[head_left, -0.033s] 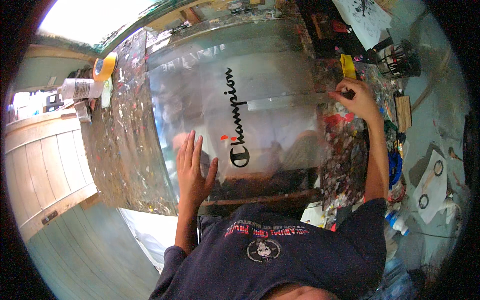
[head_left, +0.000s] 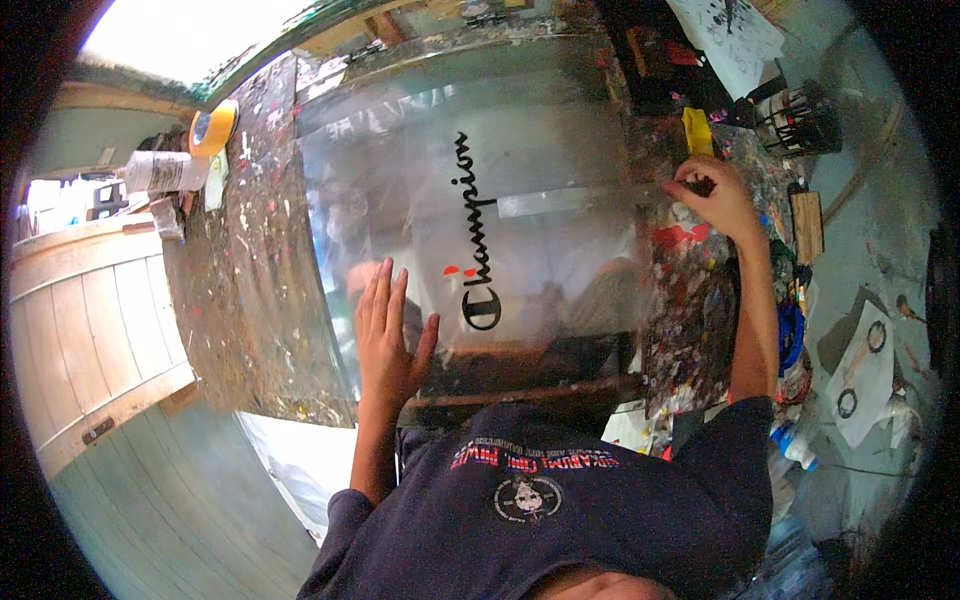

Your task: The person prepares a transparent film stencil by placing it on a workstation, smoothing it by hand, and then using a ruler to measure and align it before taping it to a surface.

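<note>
A clear, glossy sheet (head_left: 560,110) lies over the paint-stained worktable, with black script lettering (head_left: 483,308) and a small red mark on it, running away from me. My left hand (head_left: 388,335) rests flat on the sheet's near left part, fingers stretched out. Across the sheet, from the lettering to the right, runs a clear tape strip (head_left: 545,203). Just past the sheet's right edge, my right hand (head_left: 725,200) pinches thumb and forefinger together at the far end of that strip.
On the table's (head_left: 250,290) left stand a yellow tape roll (head_left: 213,130) and a clear plastic container (head_left: 165,172). Right of the sheet are a yellow piece (head_left: 697,132), a black mesh cup (head_left: 800,120), a blue ring (head_left: 790,335) and a wood block (head_left: 806,222).
</note>
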